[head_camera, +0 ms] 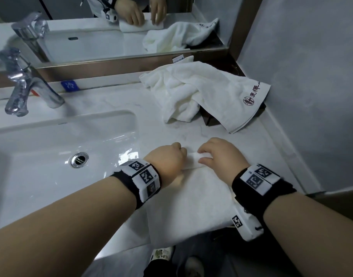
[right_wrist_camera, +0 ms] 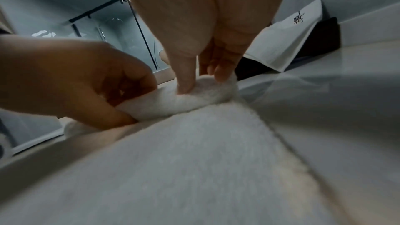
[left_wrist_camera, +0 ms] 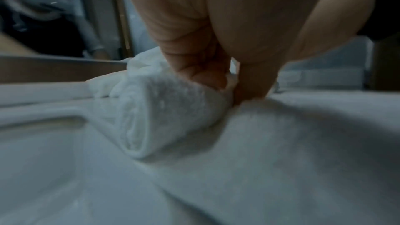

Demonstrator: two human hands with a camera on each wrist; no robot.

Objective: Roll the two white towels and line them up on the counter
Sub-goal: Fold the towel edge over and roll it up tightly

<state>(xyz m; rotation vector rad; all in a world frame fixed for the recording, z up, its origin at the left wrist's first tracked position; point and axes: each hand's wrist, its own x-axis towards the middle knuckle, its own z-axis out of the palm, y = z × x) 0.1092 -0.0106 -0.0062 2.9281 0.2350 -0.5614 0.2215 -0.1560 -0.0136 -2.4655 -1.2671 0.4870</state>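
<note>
Near towel flat on the counter, just right of the sink, long axis running from the front edge toward the mirror. Near end hanging just over the counter's front edge. Far end turned up into a short roll, its axis lying left to right, parallel to the mirror. Left hand curled over the roll's left end, fingers and thumb pinching the cloth. Right hand on the roll's right end, thumb and fingertips pressed into the terry and gripping it. Roll's left end open toward the sink, spiral visible in the left wrist view.

Second towel crumpled at the back right, near the mirror and wall, one logo corner draped over a dark box. Well apart from the roll. Bare marble between roll and second towel; a narrow strip of counter to the right of the near towel, before the wall. Faucet behind the sink, far left.
</note>
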